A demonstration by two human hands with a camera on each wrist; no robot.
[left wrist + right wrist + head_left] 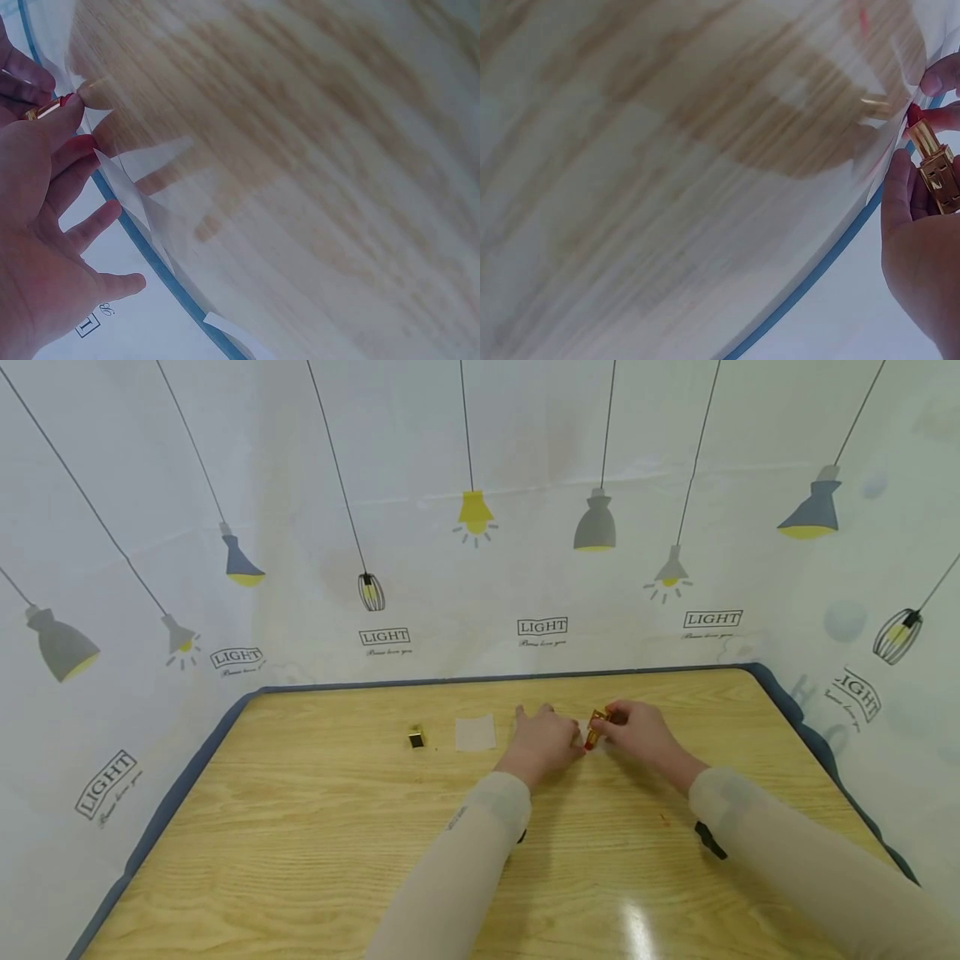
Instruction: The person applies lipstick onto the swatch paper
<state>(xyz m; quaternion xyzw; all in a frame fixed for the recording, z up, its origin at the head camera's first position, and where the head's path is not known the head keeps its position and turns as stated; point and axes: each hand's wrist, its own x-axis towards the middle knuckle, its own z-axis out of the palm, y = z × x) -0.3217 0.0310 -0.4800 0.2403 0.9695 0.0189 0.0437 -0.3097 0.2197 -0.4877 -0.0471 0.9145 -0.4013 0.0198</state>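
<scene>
In the head view my right hand (639, 732) holds a gold lipstick (597, 727), its red tip pointing down toward the table. The right wrist view shows the lipstick's red tip (914, 114) right at the fingers of the other hand, over thin white paper (889, 159). My left hand (542, 742) lies just left of the lipstick, fingers spread and fairly straight over the paper. One of its fingers (75, 152) looks reddened in the left wrist view. Part of this paper is hidden beneath the left hand.
A square white sheet (475, 733) lies left of my left hand. Farther left stands a small gold-and-black piece (416, 737). The wooden table (322, 827) ends in a blue border (450, 680) against a wall covering printed with lamps. Red specks (664, 819) mark the table at the right.
</scene>
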